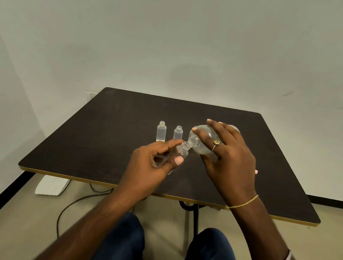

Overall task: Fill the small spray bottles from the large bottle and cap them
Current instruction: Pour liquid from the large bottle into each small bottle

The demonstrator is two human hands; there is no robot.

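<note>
My left hand (pixel 155 162) grips a small clear bottle (pixel 182 149), uncapped and tilted with its neck up and to the right. My right hand (pixel 226 154) holds the large clear bottle (pixel 200 141) tipped on its side above the table, its open mouth right at the small bottle's neck. Behind them two more small uncapped bottles stand upright on the dark table (pixel 103 142): one on the left (pixel 161 131) with clear liquid in it, and one beside it (pixel 178 132). No caps are in sight.
The table's front edge has a yellow trim (pixel 68 176). Under it lie a black cable (pixel 73 204), a white object (pixel 52 186) on the floor and the table's leg. My knees sit below the near edge. A wall stands close behind.
</note>
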